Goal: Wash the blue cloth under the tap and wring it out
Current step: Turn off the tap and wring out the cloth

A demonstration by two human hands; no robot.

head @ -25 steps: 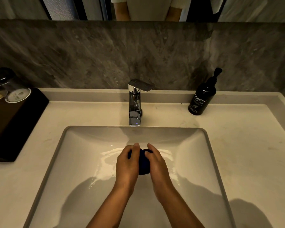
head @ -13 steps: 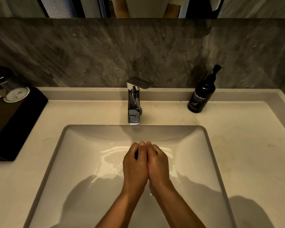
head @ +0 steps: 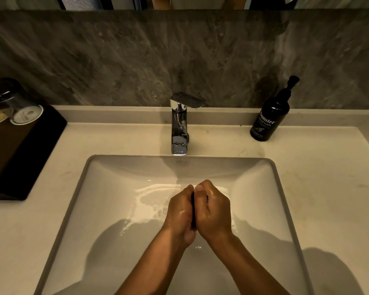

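Over the sink [head: 77,201], at 6 o'clock from the tap [head: 179,133], our left hand [head: 180,211] and right hand [head: 214,211] grip the blue cloth [head: 192,206] tightly between them; its visible dark strip runs from 12 to 6 o'clock.

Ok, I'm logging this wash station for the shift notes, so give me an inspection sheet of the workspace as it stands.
Surface: pale counter round a sunken basin; wet sheen on the basin floor.
Job's things: blue cloth, only a dark sliver showing between the hands; tap behind the basin, no stream visible.
Clutter: soap bottle upright right of the tap; black tray at left with upturned glasses.
Grippers: left hand and right hand pressed together, curled round the cloth over the basin.
Cables: nothing seen.
Surroundings: grey stone wall; mirror edge above.
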